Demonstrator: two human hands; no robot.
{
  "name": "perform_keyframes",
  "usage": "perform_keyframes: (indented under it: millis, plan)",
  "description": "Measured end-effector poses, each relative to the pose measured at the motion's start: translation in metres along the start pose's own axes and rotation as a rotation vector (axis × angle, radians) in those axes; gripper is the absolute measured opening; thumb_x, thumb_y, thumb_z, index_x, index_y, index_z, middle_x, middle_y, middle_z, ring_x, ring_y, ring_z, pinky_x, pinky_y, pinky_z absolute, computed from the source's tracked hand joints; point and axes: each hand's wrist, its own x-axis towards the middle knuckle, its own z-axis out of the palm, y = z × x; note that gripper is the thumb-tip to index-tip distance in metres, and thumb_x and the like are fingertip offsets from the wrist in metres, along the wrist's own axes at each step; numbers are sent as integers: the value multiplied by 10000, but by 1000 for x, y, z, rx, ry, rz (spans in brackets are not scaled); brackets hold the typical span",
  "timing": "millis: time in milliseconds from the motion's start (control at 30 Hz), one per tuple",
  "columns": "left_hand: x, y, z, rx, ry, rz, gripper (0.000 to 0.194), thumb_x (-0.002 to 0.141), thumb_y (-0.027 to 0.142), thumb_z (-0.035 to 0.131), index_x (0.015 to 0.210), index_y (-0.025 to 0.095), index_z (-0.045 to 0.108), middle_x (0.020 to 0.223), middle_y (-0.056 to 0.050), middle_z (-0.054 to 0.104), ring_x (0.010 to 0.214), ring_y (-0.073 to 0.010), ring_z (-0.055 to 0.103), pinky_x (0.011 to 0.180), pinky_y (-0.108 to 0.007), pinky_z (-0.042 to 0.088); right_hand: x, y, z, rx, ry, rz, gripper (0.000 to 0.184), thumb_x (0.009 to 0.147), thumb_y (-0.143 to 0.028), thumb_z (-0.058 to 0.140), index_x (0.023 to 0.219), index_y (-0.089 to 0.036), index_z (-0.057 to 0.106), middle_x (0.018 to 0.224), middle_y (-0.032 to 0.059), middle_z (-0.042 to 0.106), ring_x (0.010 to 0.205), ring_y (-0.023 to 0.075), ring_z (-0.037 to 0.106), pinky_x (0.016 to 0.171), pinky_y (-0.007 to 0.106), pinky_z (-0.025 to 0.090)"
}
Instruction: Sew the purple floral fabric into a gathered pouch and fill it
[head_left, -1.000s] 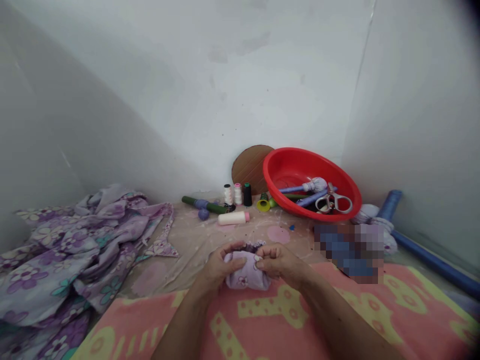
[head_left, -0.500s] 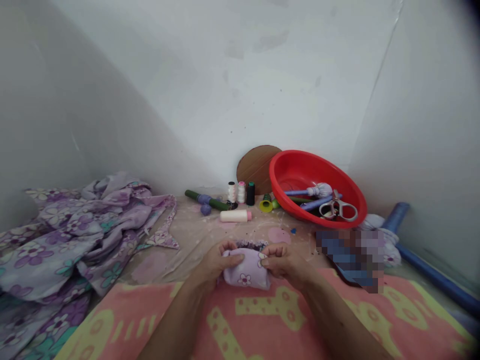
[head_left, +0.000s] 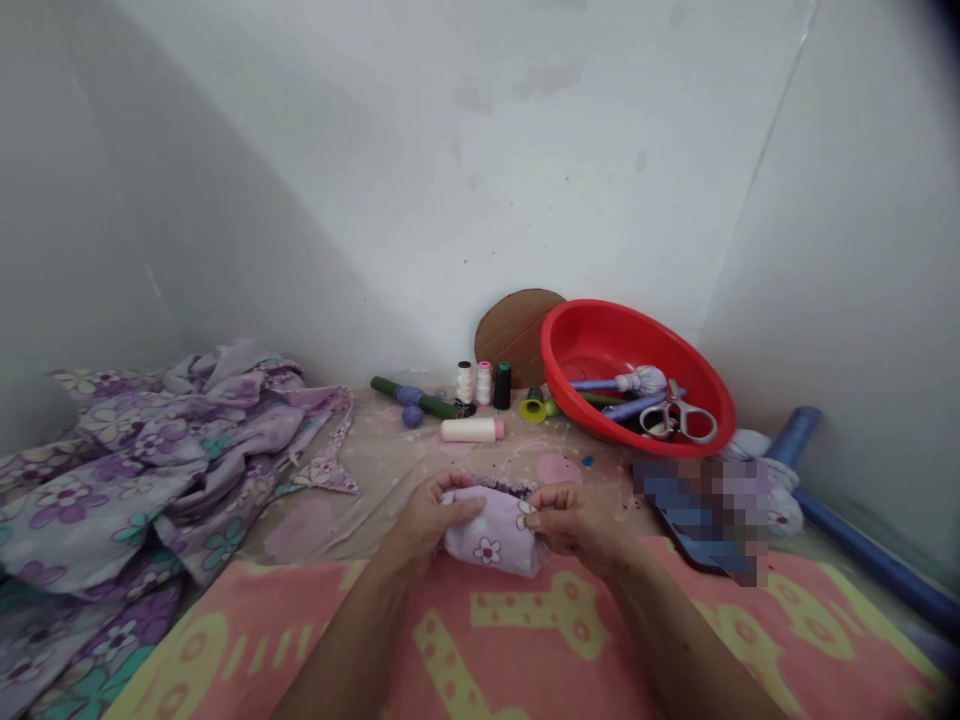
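Note:
Between my two hands is a small piece of lilac floral fabric (head_left: pixel 491 530), folded or rolled, with a gathered, darker ruffled edge on its far side. My left hand (head_left: pixel 433 515) grips its left end, thumb on top and fingers behind. At the right end, my right hand (head_left: pixel 574 520) pinches the cloth between thumb and fingertips near a white flower print. The fabric is held just above the near edge of a pink and yellow patterned cloth (head_left: pixel 517 640). Whether a needle or thread is in my fingers cannot be made out.
Lilac floral cloth (head_left: pixel 150 470) lies heaped at left. Thread spools (head_left: pixel 484 385) stand by the wall, with a cream thread cone (head_left: pixel 471 431) lying before them. A tilted red basin (head_left: pixel 600 330) holds scissors (head_left: pixel 679 420) and wrapped sticks. A blurred flat object (head_left: pixel 697 520) lies at right.
The fabric has tilted slightly, its left end rising a little. Both hands keep their hold on it and have barely moved.

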Motion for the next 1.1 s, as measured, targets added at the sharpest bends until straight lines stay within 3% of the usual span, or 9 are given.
perform_keyframes:
  millis: [333,533,633,800,1100]
  plan:
    - [-3,3,3,83,7,61,319,487,233,742,736,138,566,583,25,600,467,-93,527,452,-196,406,-2,-2,4,-154,67,-23,212,594,-310,632,589,-122,535,355,-83,357,309,17,232,334,177,116]
    - [-4,0,9,198,0,121,364,523,211,715,872,141,640,773,-46,666,615,-153,584,560,-236,440,1,0,9,-271,134,-26,228,598,-327,625,566,-135,506,337,-83,365,295,26,269,318,169,149]
    - [-4,-1,12,254,-4,152,361,532,200,709,885,140,658,829,-63,672,677,-172,591,594,-238,441,4,6,6,-229,109,-49,226,615,-330,622,586,-135,512,342,-81,382,288,30,281,309,168,164]
    - [-4,-1,10,204,-11,125,428,520,208,719,937,145,643,805,-58,676,648,-170,593,579,-244,443,5,10,1,-99,-54,-49,186,652,-295,602,655,-111,570,342,-80,380,284,23,255,313,171,170]
    - [-2,2,5,5,13,2,462,465,217,754,904,140,629,685,-28,666,547,-136,580,533,-243,448,1,5,3,104,-68,9,129,616,-224,619,632,-121,544,335,-95,333,279,11,190,302,165,117]
